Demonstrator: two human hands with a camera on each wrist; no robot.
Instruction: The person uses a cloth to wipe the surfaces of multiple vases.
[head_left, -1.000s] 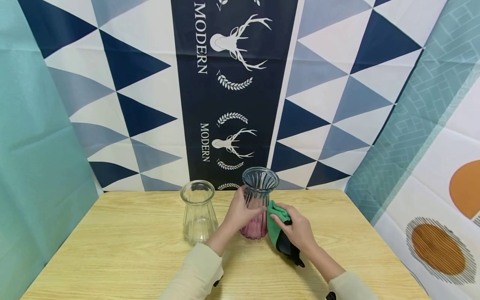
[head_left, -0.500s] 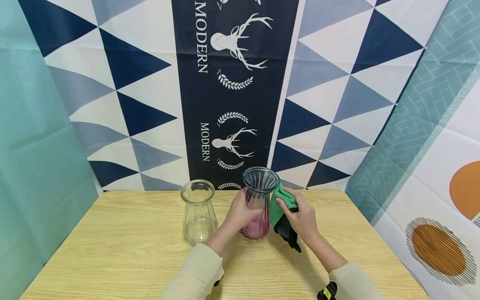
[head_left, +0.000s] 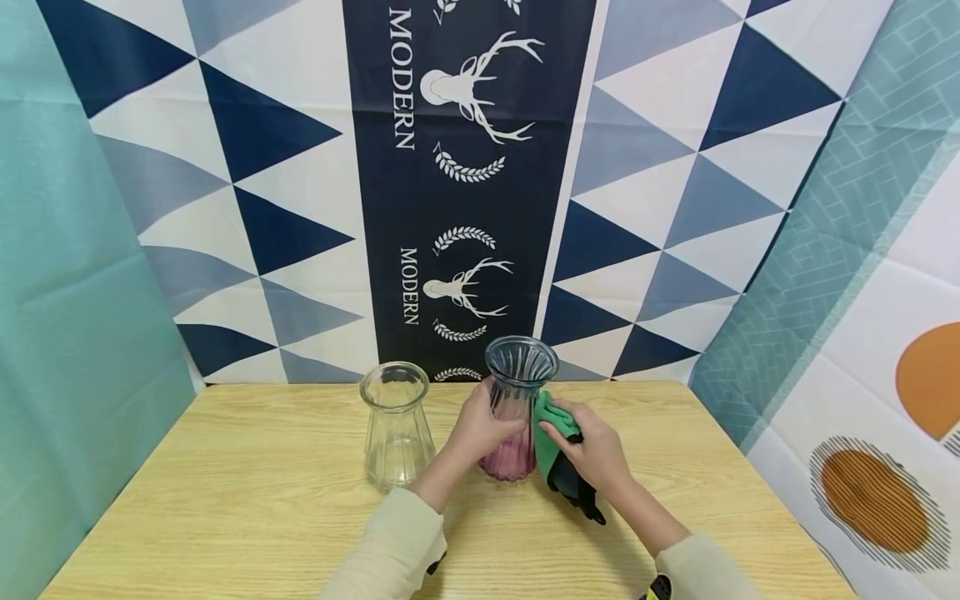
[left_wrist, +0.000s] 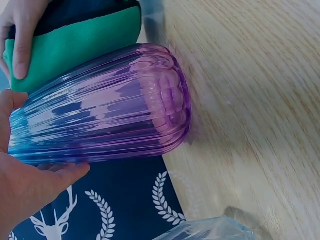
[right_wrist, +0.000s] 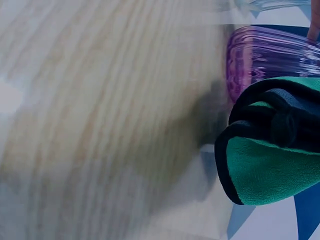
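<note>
A ribbed glass vase (head_left: 510, 454), blue at its flared rim and pink-purple at the base, stands upright near the back of the table. My left hand (head_left: 476, 423) grips it from the left side, fingers and thumb around its body, as the left wrist view of the vase (left_wrist: 115, 110) also shows. On the other side, my right hand (head_left: 596, 446) holds a folded green cloth (head_left: 546, 442) with a black edge and dark reverse. The cloth (left_wrist: 85, 42) lies against the vase's side. In the right wrist view the cloth (right_wrist: 270, 170) hides part of the vase (right_wrist: 270, 55).
A clear glass vase (head_left: 397, 446) stands on the wooden table (head_left: 247, 492), left of the coloured one and close to my left forearm. Behind the table's back edge hangs a patterned cloth (head_left: 465, 192). Teal fabric (head_left: 82, 292) hangs at the left.
My right hand with the cloth rose along the vase's right side, then came back down and slightly left. The left hand and both vases have hardly moved.
</note>
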